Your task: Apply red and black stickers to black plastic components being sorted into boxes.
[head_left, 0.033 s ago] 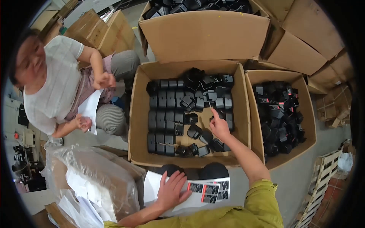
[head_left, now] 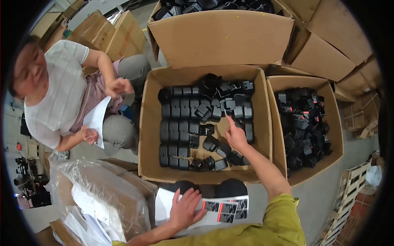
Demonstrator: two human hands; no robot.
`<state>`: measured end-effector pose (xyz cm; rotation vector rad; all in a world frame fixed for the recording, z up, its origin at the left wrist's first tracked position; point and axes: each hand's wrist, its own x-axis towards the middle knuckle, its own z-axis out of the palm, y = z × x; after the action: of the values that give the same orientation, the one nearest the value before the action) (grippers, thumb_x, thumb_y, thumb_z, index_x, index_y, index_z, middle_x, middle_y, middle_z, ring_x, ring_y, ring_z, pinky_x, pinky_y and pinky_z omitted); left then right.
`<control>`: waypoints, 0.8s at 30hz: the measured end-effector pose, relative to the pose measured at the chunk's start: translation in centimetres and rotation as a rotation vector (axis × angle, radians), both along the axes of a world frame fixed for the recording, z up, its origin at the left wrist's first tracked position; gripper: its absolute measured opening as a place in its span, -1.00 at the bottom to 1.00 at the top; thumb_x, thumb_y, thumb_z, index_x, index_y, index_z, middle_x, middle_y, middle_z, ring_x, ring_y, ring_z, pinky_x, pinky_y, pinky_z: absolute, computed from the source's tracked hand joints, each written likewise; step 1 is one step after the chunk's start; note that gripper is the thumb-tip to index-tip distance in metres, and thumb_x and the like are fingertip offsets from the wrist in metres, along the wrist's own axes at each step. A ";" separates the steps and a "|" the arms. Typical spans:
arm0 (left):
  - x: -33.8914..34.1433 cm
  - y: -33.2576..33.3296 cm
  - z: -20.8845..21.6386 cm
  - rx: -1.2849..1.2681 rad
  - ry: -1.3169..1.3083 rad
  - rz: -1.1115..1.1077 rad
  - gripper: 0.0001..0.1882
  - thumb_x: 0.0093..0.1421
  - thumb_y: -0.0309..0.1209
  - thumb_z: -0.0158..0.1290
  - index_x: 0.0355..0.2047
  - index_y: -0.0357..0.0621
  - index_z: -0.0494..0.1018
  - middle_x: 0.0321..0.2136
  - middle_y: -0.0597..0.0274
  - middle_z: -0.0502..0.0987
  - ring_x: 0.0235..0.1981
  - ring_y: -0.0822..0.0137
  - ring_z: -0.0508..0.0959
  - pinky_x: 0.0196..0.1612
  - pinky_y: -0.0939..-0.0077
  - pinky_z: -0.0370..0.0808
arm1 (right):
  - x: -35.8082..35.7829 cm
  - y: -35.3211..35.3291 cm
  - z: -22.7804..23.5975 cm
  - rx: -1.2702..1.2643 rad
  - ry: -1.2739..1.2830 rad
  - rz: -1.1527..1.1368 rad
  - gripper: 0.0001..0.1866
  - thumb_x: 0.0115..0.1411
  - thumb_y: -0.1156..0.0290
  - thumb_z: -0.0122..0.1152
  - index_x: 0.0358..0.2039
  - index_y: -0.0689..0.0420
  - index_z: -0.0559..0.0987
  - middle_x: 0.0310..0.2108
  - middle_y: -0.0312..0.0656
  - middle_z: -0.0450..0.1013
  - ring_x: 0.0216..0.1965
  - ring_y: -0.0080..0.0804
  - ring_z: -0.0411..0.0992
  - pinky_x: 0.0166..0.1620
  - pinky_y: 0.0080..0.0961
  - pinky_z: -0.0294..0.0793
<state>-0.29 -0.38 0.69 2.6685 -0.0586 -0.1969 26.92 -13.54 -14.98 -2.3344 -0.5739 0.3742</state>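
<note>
My left hand (head_left: pixel 185 210) lies flat, fingers spread, on white sheets (head_left: pixel 164 203) resting over my lap. Beside it on the sheets are printed labels (head_left: pixel 227 212) in black, white and red. Over an open cardboard box (head_left: pixel 150 135) I hold out my right hand (head_left: pixel 236 135), index finger stretched out and the other fingers curled; I see nothing in it. Black plastic parts (head_left: pixel 174 130) stand in neat rows on the box's left side. Looser black parts (head_left: pixel 211 143) lie near my right hand, and its fingertip is close to those at the back.
On the left sits a person (head_left: pixel 61 90) with a white sheet (head_left: pixel 96 117). A second box (head_left: pixel 334 135) of jumbled black parts adjoins on the right, another box (head_left: pixel 221 41) stands behind. Plastic-wrapped papers (head_left: pixel 94 197) are at lower left, a wooden pallet (head_left: pixel 347 197) at lower right.
The seated person's upper hand has shifted slightly to the right and its fingers have opened more. My own hands have hardly moved.
</note>
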 end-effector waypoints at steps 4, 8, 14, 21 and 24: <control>0.8 0.3 -0.4 -0.021 0.029 0.037 -0.51 -0.11 -0.12 0.10 -0.22 -0.17 0.38 -0.19 0.18 0.43 -0.08 0.24 0.38 0.08 0.13 0.01 | 2.5 5.0 -6.0 0.386 0.219 -0.094 -0.37 -0.08 0.57 0.02 0.08 0.00 0.18 -0.42 -0.14 0.43 -0.42 -0.22 0.41 -0.34 -0.35 0.39; 1.2 0.2 -0.8 0.015 0.100 0.029 -0.52 -0.14 -0.12 0.11 -0.27 -0.19 0.40 -0.22 0.16 0.44 -0.11 0.20 0.40 0.08 0.13 0.02 | 2.6 9.9 -13.3 0.648 0.581 -0.218 -0.50 -0.22 0.61 0.16 -0.16 0.00 0.48 -0.20 -0.09 0.37 -0.07 -0.28 0.29 0.01 -0.55 0.20; 0.7 0.6 -1.5 -0.112 0.199 0.046 -0.44 -0.21 -0.22 0.15 -0.17 -0.19 0.34 -0.10 0.12 0.37 0.00 0.14 0.30 0.07 -0.01 0.00 | 4.6 12.5 -14.3 0.850 1.174 -0.472 -0.67 -0.14 0.59 0.17 -0.26 0.14 0.51 -0.28 -0.15 0.39 -0.23 -0.37 0.38 -0.15 -0.54 0.37; 1.4 0.5 -0.8 -0.038 0.067 0.044 -0.52 -0.15 -0.14 0.12 -0.26 -0.18 0.40 -0.21 0.16 0.44 -0.11 0.21 0.40 0.08 0.13 0.03 | 4.6 8.3 -10.2 1.207 1.242 -0.452 -0.83 0.06 0.43 0.08 -0.34 0.23 0.46 -0.34 -0.19 0.42 -0.31 -0.39 0.41 -0.22 -0.47 0.46; 1.8 0.8 -0.8 -0.077 0.034 0.030 -0.54 -0.08 -0.16 0.08 -0.21 -0.18 0.39 -0.19 0.20 0.43 -0.08 0.27 0.38 0.09 0.20 0.02 | 3.9 4.7 -6.0 1.275 1.289 -0.284 -0.85 0.07 0.38 0.08 -0.42 0.21 0.47 -0.37 -0.20 0.43 -0.34 -0.42 0.41 -0.25 -0.49 0.45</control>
<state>1.53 0.39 -0.08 2.5868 -0.0155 -0.2253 30.78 -8.79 -20.99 -0.6364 0.1899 0.8955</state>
